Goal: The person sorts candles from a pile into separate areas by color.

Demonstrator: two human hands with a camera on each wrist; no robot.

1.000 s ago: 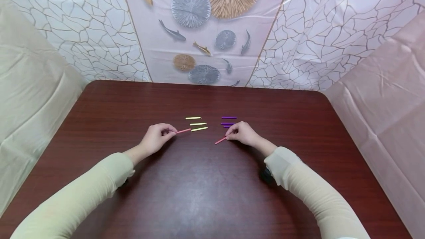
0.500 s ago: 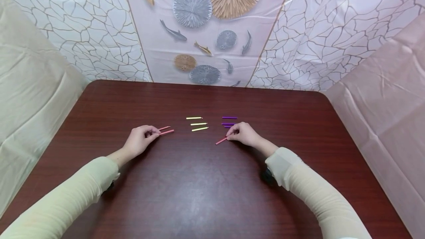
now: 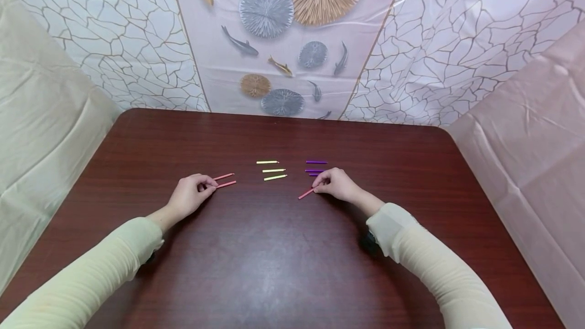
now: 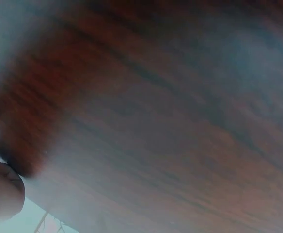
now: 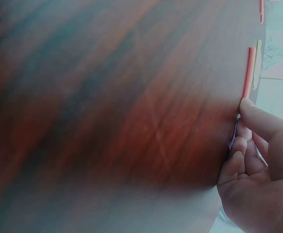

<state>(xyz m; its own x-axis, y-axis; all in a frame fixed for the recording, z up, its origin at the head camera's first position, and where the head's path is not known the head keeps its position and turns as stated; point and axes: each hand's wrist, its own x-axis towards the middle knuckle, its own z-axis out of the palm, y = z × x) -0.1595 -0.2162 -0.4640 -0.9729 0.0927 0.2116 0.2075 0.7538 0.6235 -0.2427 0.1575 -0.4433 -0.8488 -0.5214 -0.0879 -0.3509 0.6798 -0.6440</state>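
In the head view, my left hand [image 3: 189, 196] pinches the near end of a thin pink candle [image 3: 227, 184] low over the table. Just behind that one lies a second pink candle [image 3: 224, 176], its left end close to my fingers. My right hand [image 3: 335, 185] holds another pink candle [image 3: 306, 193] between thumb and fingers, slanting toward the lower left. The right wrist view shows this pink candle [image 5: 248, 73] rising from the fingertips. Only a bit of the left hand [image 4: 5, 194] appears in the left wrist view, with no candle visible there.
Three yellow candles [image 3: 274, 170] lie in a loose stack of rows mid-table. To their right are three purple candles [image 3: 316, 162], the lowest partly hidden by my right fingers. The dark wooden table [image 3: 269, 248] meets patterned cloth [image 3: 283, 80] at its back edge.
My left hand has drawn left and slightly back with its pink candle, away from the yellow candles, to beside a second pink candle that now shows. The right hand has stayed nearly still.
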